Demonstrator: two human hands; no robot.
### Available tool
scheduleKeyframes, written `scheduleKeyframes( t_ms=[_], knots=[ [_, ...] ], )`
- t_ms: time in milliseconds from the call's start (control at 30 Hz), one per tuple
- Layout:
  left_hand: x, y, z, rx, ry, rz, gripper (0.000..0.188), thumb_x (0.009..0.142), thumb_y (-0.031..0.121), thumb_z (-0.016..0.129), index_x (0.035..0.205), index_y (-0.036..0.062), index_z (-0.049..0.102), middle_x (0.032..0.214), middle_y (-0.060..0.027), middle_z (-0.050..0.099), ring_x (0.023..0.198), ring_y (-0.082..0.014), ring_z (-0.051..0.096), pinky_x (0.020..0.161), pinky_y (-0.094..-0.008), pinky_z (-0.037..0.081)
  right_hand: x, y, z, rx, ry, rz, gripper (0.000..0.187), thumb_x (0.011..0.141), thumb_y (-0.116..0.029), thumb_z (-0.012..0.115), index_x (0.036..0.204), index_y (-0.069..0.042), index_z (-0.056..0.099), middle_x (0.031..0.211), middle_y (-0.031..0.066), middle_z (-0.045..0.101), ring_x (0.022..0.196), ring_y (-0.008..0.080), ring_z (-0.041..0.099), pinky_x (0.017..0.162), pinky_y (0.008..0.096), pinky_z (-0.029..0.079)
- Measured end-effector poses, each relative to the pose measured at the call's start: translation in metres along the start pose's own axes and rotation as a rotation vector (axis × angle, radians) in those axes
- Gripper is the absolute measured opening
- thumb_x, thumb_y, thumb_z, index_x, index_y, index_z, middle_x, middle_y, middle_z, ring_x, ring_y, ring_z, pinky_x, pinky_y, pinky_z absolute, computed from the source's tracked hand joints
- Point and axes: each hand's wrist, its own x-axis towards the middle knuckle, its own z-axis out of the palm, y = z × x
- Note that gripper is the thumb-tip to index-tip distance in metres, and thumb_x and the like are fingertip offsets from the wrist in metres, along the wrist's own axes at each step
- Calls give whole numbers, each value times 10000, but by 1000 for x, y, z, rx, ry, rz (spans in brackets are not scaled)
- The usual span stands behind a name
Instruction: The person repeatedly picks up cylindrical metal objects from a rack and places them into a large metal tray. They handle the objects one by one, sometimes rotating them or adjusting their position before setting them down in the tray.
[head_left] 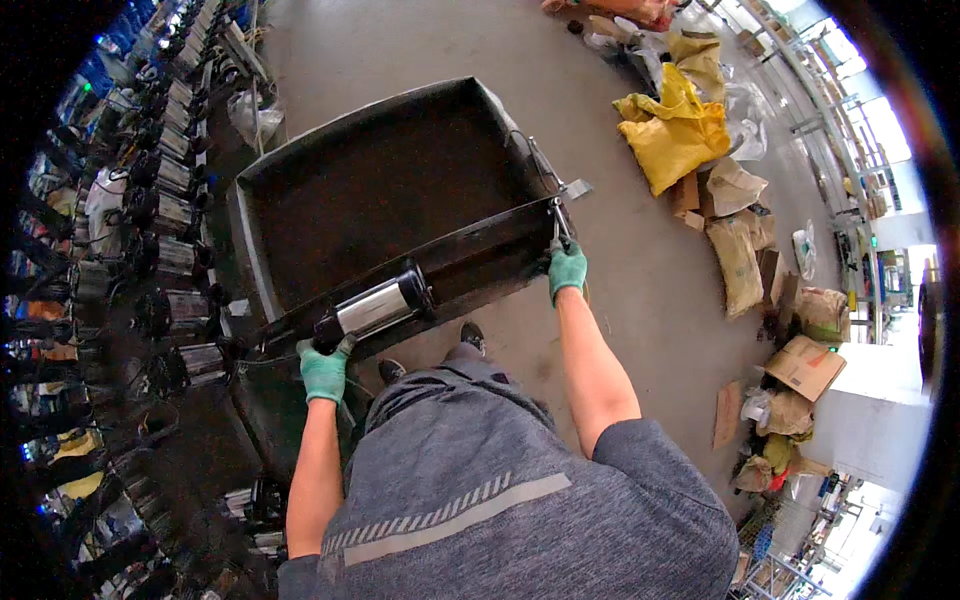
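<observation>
The silver cylinder (372,308) lay tilted along the near ledge of the dark bin (248,245), its barrel bright and reflective between black ends. The left hand (323,374) met its lower end; whether the fingers were closed on it could not be determined. The right hand (568,272) grasped a slim metal tool (557,222) at the bin's right corner. Similar cylinders (178,255) lined the left side; a yellow sack (680,140) and an open-floor cardboard box (806,367) lay to the right.
</observation>
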Motion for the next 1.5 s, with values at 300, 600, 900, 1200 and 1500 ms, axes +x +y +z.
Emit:
scheduleKeyframes(
  t_ms=[300, 600, 900, 1200, 1500],
  knots=[
    [2, -5, -5, 33, -27, -6, 755, 785, 433, 906, 1248, -36, 538, 1140, -168, 712, 1029, -288, 675, 930, -396, 531, -123, -135, 24, 42, -721, 11, 200, 1008, -139, 651, 1178, -50, 706, 949, -15, 688, 771, 70, 542, 662, 252, 467],
    [7, -14, 1, 112, 18, 6, 856, 714, 512, 930, 1222, -42, 521, 1082, -215, 728, 1001, -326, 705, 905, -420, 545, -140, -133, 56, -248, -1005, -231, 222, 988, -94, 612, 1190, -29, 677, 1054, 134, 744, 927, 203, 656, 858, 364, 528],
    [6, -7, -2, 148, 34, 38, 863, 715, 529, 922, 1225, -42, 524, 1115, -214, 715, 1025, -351, 693, 918, -419, 541, -133, -130, 87, -708, -935, -385, 352, 1056, -325, 523, 1164, -31, 684, 1101, 247, 710, 1043, 450, 655, 861, 494, 528],
    [6, -9, -3, 94, -38, 6, 865, 733, 532, 910, 1235, -48, 509, 1118, -216, 715, 1041, -347, 692, 935, -420, 536, -119, -98, 94, -537, -1059, 88, 438, 1070, -422, 470, 1159, -47, 678, 1006, 188, 715, 928, 374, 705, 777, 495, 549],
    [7, -12, -2, 180, -23, 26, 886, 742, 549, 897, 1253, -64, 513, 1145, -229, 712, 1048, -363, 691, 937, -425, 534, -116, -140, 51, 4, -1307, 536, 383, 1043, -454, 603, 1087, -79, 674, 789, 4, 642, 590, 129, 579, 546, 280, 503]
  ],
)
